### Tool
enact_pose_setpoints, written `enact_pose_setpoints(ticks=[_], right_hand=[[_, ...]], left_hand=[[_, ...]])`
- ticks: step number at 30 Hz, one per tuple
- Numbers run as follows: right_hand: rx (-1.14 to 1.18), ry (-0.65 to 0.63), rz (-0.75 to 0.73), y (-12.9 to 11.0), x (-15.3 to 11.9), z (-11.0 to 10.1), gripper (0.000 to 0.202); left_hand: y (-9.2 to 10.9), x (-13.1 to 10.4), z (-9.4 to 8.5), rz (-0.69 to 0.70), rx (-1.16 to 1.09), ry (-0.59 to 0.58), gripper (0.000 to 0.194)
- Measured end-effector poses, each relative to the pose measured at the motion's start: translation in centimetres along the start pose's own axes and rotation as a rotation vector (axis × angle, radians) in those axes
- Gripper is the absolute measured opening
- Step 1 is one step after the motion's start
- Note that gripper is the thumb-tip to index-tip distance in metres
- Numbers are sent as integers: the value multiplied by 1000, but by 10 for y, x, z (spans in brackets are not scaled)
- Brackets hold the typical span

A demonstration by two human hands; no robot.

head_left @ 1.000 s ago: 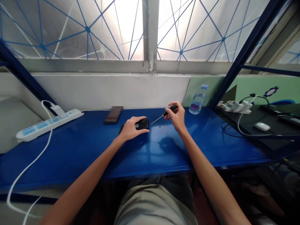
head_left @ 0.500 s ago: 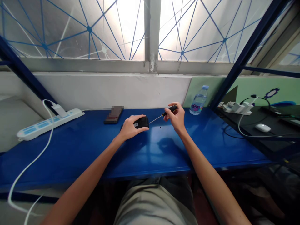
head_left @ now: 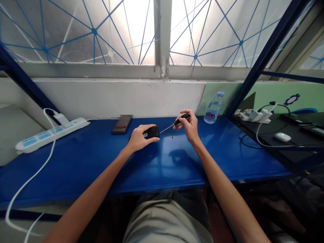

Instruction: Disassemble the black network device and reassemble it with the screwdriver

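My left hand (head_left: 138,139) is closed around a black box-shaped device (head_left: 152,132) with a small light label, gripping it by its long sides on the blue table. Its underside and left end are hidden by the hand. In my right hand (head_left: 190,127) is a screwdriver (head_left: 181,119) with a black and yellow handle, held between thumb and fingers. The thin metal shaft slants down to the left, and its tip meets the right end of the device. A tiny dark piece (head_left: 172,137), too small to make out, lies on the table below the shaft.
A phone (head_left: 122,124) lies behind my left hand. The white power strip (head_left: 53,134) with a plugged-in charger and cable is at the left. Near the wall stands a water bottle (head_left: 214,108). A white mouse (head_left: 282,137) rests on the black desk to the right.
The screwdriver handle has shifted slightly in my right hand, whose fingers have moved a little. My left hand still holds the device. The whole view has drifted slightly.
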State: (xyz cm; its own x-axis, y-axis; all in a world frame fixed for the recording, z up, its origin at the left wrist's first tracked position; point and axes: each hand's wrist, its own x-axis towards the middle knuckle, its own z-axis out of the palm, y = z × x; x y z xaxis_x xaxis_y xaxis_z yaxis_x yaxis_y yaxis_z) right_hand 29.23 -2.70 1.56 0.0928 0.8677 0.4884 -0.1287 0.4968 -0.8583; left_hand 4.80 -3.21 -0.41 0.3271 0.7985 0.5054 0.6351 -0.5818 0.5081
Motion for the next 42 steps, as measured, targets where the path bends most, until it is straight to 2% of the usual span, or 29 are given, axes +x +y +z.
enact_pose_setpoints(ticks=[10, 19, 28, 35, 42], right_hand=[[-190, 94, -77, 0, -1, 0, 37], [-36, 31, -45, -1, -2, 1, 35], [-216, 97, -63, -1, -2, -1, 36], [-94, 24, -45, 0, -1, -1, 31], [-100, 67, -54, -2, -2, 0, 27]], left_hand=[[0, 0, -1, -8, 0, 14, 59], [0, 0, -1, -8, -14, 7, 60], [3, 0, -2, 0, -17, 21, 58], [1, 0, -2, 5, -2, 16, 59], [3, 0, -2, 6, -13, 9, 59]])
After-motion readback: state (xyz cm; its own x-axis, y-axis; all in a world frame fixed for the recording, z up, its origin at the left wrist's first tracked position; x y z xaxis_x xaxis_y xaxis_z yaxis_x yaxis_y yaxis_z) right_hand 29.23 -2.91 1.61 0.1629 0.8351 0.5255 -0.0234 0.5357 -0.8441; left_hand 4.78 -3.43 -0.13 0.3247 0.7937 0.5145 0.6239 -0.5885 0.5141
